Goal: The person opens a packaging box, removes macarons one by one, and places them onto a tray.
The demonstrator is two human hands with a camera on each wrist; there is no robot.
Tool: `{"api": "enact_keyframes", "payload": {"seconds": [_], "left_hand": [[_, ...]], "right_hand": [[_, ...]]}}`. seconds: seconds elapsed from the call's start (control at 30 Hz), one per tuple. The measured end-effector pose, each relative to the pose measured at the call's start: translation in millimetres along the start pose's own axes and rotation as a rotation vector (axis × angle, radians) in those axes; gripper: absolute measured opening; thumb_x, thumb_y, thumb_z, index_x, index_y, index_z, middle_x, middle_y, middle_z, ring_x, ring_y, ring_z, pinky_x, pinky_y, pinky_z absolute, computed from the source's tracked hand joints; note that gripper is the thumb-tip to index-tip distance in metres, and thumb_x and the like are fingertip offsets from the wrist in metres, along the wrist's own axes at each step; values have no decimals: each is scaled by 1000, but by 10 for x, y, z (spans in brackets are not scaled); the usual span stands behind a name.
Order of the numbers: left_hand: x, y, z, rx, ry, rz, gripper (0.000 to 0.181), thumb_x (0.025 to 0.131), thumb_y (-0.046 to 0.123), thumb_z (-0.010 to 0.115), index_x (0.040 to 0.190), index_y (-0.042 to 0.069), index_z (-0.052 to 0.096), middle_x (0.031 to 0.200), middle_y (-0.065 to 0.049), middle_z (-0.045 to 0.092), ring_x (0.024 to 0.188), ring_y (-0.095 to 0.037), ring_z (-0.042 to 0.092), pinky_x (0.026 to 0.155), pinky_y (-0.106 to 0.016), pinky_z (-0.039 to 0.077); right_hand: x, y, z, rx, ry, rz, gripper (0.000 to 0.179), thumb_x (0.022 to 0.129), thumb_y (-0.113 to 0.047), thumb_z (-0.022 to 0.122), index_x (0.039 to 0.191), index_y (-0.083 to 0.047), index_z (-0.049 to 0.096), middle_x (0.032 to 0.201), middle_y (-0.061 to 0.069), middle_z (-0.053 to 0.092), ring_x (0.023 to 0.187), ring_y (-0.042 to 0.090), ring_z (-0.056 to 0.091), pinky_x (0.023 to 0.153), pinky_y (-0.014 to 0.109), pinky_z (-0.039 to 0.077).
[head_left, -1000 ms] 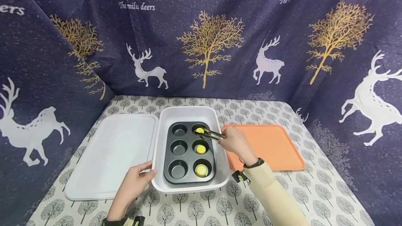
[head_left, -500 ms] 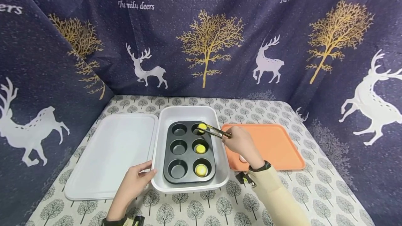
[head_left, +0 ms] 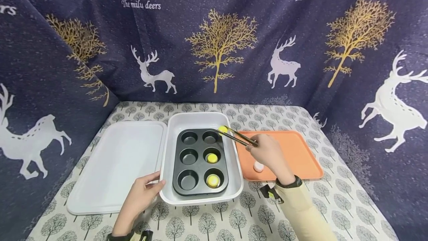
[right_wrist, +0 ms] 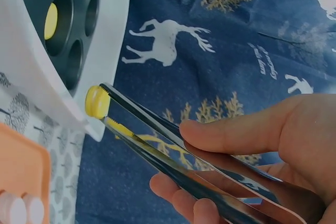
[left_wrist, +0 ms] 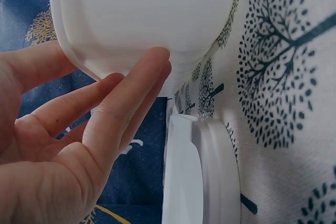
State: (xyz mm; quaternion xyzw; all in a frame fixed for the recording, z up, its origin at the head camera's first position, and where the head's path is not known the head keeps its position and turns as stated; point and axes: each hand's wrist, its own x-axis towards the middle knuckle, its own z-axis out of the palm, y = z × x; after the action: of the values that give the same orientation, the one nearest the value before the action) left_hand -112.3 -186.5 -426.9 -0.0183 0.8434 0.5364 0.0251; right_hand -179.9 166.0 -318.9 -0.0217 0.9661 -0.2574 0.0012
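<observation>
My right hand (head_left: 268, 154) grips long metal tweezers (head_left: 241, 137). Their tips hold a small round yellow piece, shaped like a macaron (head_left: 222, 129), above the right wall of the white basin (head_left: 236, 174). Inside the basin lies a dark muffin tin (head_left: 200, 161); its right column has yellow pieces in the middle cup (head_left: 212, 158) and the near cup (head_left: 213, 180), while its far right cup is bare. My left hand (head_left: 142, 192) touches the basin's left side, and in the left wrist view its fingers (left_wrist: 139, 77) lie fairly straight against the outer wall.
An orange tray (head_left: 294, 155) lies to the right of the basin, with pale pink round pieces (head_left: 258, 166) near its left side. At the left is a large white lid (head_left: 117, 166). A tree-patterned cloth covers the table; a dark blue curtain (head_left: 187, 21) hangs behind.
The tweezers have lifted the yellow piece out of the far right cup and carried it rightward to the basin's wall. My left hand stays at the basin's left side.
</observation>
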Motion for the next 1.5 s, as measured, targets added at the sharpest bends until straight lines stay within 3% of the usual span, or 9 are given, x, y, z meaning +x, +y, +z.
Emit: {"api": "enact_keyframes", "payload": {"seconds": [0.17, 0.3, 0.6, 0.8, 1.07, 1.5], "left_hand": [[-8, -2, -1, -4, -3, -6, 46, 94, 11, 64, 134, -9, 52, 130, -33, 56, 106, -41, 67, 79, -36, 63], [-10, -8, -1, -36, -5, 0, 45, 93, 8, 64, 133, -11, 52, 129, -34, 56, 102, -38, 69, 77, -33, 63], [-3, -6, 4, -32, -16, 10, 46, 93, 9, 64, 132, -11, 52, 128, -35, 56, 100, -37, 70, 77, -33, 63], [-12, -18, -17, 3, -22, -9, 47, 94, 11, 64, 134, -11, 51, 130, -35, 55, 101, -38, 70, 77, -37, 63], [-2, 28, -11, -15, -38, -24, 48, 94, 10, 63, 135, -11, 50, 131, -36, 53, 103, -39, 69, 78, -35, 63], [10, -20, -12, -25, -35, 5, 47, 94, 10, 64, 134, -11, 51, 131, -35, 54, 105, -39, 68, 80, -34, 62]], "right_hand": [[-63, 81, -91, 5, 27, -9, 11, 87, -16, 64, 78, -11, 66, 57, -1, 44, 50, 13, 35, 47, 27, 33], [-113, 145, -162, -11, 55, -10, 10, 88, -18, 65, 87, -10, 71, 59, -1, 44, 53, 15, 35, 48, 28, 31], [-198, 365, -272, 3, 102, -12, 16, 88, -18, 68, 77, -8, 64, 56, -4, 29, 51, 12, 29, 46, 25, 28], [-227, 507, -305, 24, 94, 13, 11, 88, -15, 67, 89, -5, 72, 58, -2, 43, 49, 12, 35, 44, 24, 32], [-274, 716, -415, -51, 83, 121, 33, 89, -24, 67, 111, -1, 70, 72, 4, 60, 58, 17, 46, 50, 27, 37], [-273, 984, -433, -85, 87, 175, 33, 87, -24, 67, 108, 2, 71, 70, 6, 60, 61, 20, 47, 50, 29, 36]]}}
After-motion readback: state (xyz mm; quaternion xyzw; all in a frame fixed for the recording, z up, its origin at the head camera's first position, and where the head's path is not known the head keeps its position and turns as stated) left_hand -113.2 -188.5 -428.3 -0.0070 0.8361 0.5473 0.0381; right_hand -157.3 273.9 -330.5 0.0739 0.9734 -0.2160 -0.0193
